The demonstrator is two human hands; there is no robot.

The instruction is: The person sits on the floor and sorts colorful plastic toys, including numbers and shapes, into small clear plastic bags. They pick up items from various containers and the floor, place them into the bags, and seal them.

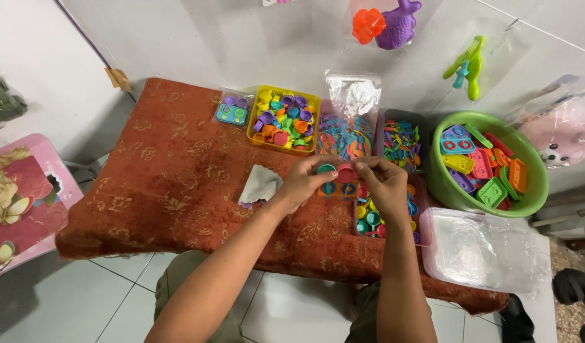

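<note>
An orange tile with round sockets is held above the rust-red patterned cloth, between the two hands and mostly hidden by them. Two sockets show on its lower edge, each filled with a teal disc; further sockets cannot be counted. Two more pieces sit at its upper edge: one teal disc under the left thumb, and one red disc at the fingertips of both hands. The left hand grips the tile's left side, fingers curled around it. The right hand pinches the red disc, fingers closed on it.

Directly below the right hand lies one clear tray of mixed discs, partly covered by the wrist. Just left of the left hand lies one grey cloth.

Along the far edge of the red cloth stand, from left to right: one small clear bag holding purple discs and a tile, one yellow tub of assorted discs, one clear bag of coloured strips, and one clear box of small coloured pieces.

To the right, one green bowl holds coloured tiles, too many and too overlapped to count; one empty-looking clear plastic lid lies in front of it.
</note>
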